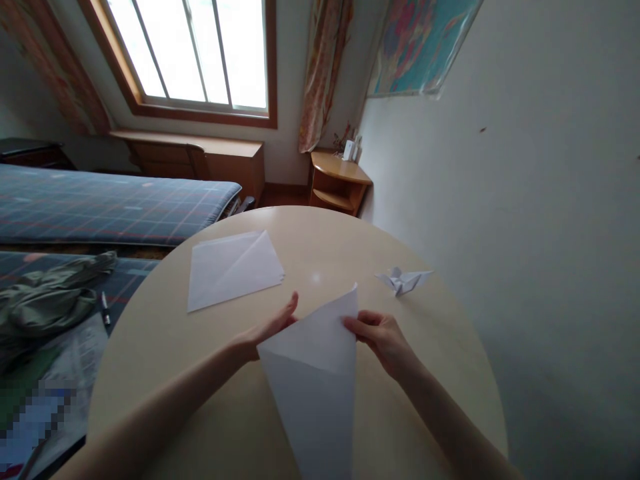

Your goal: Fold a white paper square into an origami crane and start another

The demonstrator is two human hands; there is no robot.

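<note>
Paper sheet (313, 373), creased, held above tabletop (325, 240); right hand (375, 333) pinches its edge, left hand (275, 328) spread, fingers partly hidden. Step: apparently folding; next move likely calls for aligned edges.

No text is legible; the sheet (90, 348) at left perhaps bears blurred print.
</note>
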